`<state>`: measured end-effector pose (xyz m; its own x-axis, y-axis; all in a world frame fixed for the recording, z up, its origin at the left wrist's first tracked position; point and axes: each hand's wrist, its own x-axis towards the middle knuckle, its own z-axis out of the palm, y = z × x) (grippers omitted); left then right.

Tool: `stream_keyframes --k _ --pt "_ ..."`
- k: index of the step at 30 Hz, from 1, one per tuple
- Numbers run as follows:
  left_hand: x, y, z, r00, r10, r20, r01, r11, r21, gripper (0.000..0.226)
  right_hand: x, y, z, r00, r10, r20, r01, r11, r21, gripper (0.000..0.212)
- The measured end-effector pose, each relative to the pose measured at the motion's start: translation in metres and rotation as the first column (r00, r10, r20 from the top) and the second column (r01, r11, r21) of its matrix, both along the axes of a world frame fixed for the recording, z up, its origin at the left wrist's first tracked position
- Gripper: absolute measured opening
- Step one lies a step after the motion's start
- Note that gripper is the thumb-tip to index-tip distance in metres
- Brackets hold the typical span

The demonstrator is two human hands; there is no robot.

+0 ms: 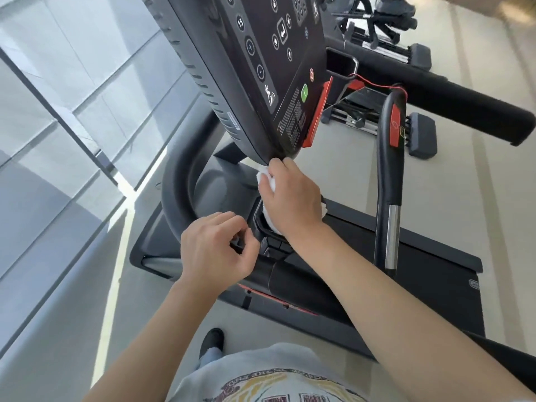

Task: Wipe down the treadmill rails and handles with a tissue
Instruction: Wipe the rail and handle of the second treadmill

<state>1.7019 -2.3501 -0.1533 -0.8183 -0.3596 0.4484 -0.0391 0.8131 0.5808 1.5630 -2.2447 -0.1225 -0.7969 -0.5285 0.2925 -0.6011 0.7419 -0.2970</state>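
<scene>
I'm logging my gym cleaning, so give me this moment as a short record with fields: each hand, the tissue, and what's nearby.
right hand: presses the tissue below the console's lower edge
tissue: white, crumpled, mostly hidden under the palm
left hand: fingers loosely curled beside the curved handrail, holding nothing
console: dark, green button near its bottom
upright handle: untouched, at right

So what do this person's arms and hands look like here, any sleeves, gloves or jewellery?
Both forearms are bare up to the frame edge, with no sleeves in sight. The left hand and right hand wear no gloves, and no rings, watch or wristband show. Lower in the view are a light grey printed T-shirt and a dark shoe.
</scene>
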Motion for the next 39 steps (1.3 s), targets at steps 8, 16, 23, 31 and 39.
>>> stream_keyframes --k 8,16,23,31,39 --pt "0.004 -0.003 0.002 0.989 -0.053 -0.135 0.055 0.998 0.015 0.028 0.047 0.027 0.011 0.948 0.317 0.010 -0.317 0.947 0.042 0.025" --pt "0.003 -0.004 -0.001 0.990 -0.066 -0.125 0.069 0.997 0.019 0.022 0.047 0.101 0.023 0.971 0.234 0.048 -0.239 0.953 0.187 0.023" --pt "0.003 -0.005 -0.003 0.988 -0.079 -0.131 0.080 0.997 0.000 0.023 0.039 0.047 0.018 0.985 0.071 0.155 -0.106 0.966 0.234 0.030" --pt "0.004 -0.007 -0.001 0.994 -0.084 -0.072 0.085 0.996 0.013 0.022 0.048 0.033 0.026 0.970 0.056 0.237 -0.103 0.977 0.189 0.035" --pt "0.005 -0.004 0.000 0.997 -0.059 -0.040 0.059 0.998 -0.022 0.024 0.072 0.117 0.028 0.978 0.029 0.208 -0.065 0.984 0.167 0.025"
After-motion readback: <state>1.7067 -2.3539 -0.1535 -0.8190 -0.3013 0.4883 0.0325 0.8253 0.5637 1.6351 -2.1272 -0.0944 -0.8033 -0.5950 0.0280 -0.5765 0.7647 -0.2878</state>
